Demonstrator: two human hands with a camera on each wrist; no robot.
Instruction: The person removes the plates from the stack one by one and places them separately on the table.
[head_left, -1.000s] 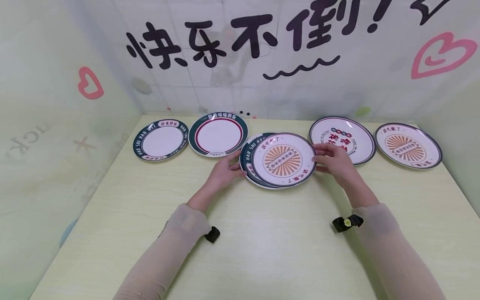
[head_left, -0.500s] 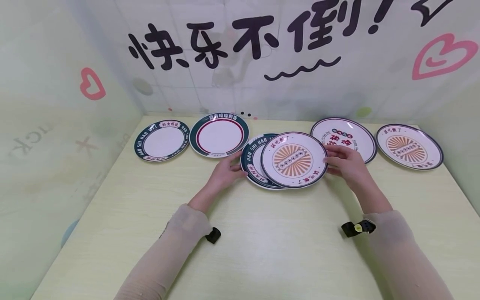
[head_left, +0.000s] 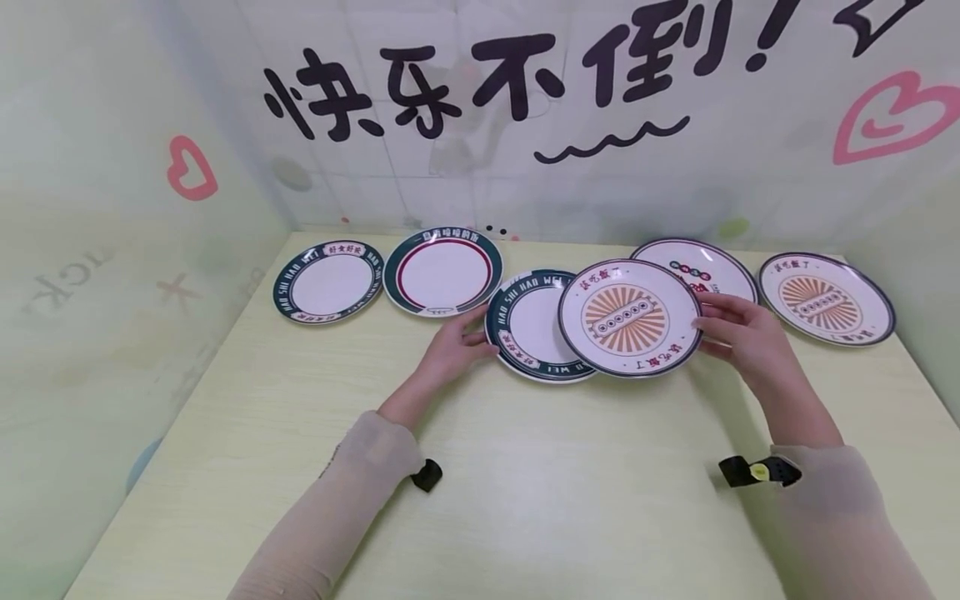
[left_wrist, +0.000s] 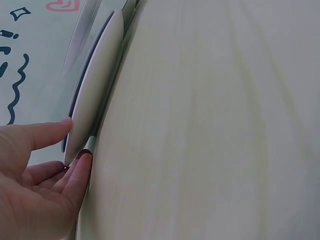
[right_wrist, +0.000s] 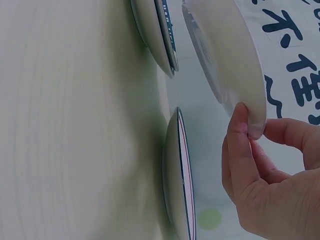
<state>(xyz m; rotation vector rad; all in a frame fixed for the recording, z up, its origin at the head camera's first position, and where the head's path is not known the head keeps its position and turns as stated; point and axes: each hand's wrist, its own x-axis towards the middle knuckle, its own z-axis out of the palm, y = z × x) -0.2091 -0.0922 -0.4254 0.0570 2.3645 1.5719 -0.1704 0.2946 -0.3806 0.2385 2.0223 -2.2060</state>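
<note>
a dark-rimmed sunburst plate point(head_left: 628, 318), white with orange rays, was held tilted above the surface point(head_left: 547, 500), partly hiding a green-banded plate point(head_left: 528, 325) that lay face up toward the back edge.

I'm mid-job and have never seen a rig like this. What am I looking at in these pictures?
No machine: a person works bare-handed. The wide picture comes from a camera on the head, looking forward and down. The other two come from one camera on each wrist, so things appear edge-on.

The right hand pinches a sunburst plate by its edge, raised off the table. The left hand grips the edge of a green-rimmed plate, partly hidden behind the sunburst one. Farther back, left to right, lie a second green-rimmed plate, a plate with a red ring, a partly hidden white plate and a second sunburst plate.
</note>
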